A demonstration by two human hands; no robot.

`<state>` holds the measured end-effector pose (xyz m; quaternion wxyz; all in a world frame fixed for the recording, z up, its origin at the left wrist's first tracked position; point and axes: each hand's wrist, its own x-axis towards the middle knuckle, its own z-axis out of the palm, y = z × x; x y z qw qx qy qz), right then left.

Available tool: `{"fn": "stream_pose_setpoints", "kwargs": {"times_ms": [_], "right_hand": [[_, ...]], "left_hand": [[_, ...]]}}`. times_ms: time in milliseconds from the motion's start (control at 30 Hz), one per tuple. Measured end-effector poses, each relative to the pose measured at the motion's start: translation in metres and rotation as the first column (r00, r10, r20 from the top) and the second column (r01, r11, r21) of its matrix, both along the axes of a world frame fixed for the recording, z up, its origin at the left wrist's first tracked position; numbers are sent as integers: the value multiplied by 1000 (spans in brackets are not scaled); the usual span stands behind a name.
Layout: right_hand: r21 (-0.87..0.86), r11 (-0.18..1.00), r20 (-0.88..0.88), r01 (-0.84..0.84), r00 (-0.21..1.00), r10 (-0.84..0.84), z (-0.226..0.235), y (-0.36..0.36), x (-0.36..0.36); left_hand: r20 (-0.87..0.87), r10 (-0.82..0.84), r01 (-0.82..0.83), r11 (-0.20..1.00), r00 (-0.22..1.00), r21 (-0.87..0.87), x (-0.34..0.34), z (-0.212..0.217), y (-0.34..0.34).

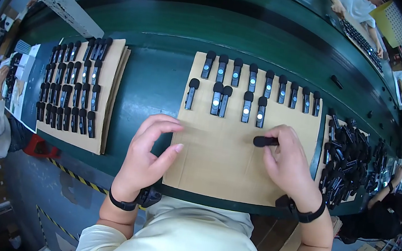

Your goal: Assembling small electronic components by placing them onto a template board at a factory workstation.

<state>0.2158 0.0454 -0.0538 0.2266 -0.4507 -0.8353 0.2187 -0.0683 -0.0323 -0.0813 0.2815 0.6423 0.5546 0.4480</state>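
The left hand [148, 156] hovers over the cardboard sheet [216, 163], fingers curled, its grip empty — the small black device [265, 141] lies crosswise to its right, pinched in the right hand [290, 162], below the upright rows.
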Motion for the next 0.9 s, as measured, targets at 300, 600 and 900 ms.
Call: {"fn": "stream_pose_setpoints", "kwargs": {"times_ms": [300, 600, 900], "right_hand": [[-45, 973, -311, -228, 928, 203, 25, -34, -10], [-149, 974, -536, -168, 842, 63, 22, -49, -5], [-230, 940, -619, -251, 783, 57, 11, -52, 14]], "left_hand": [[18, -339, 338, 939, 940, 68, 44, 39, 7], [0, -377, 374, 919, 926, 125, 64, 41, 6], [42, -359, 347, 923, 933, 168, 75, 45, 4]]}}
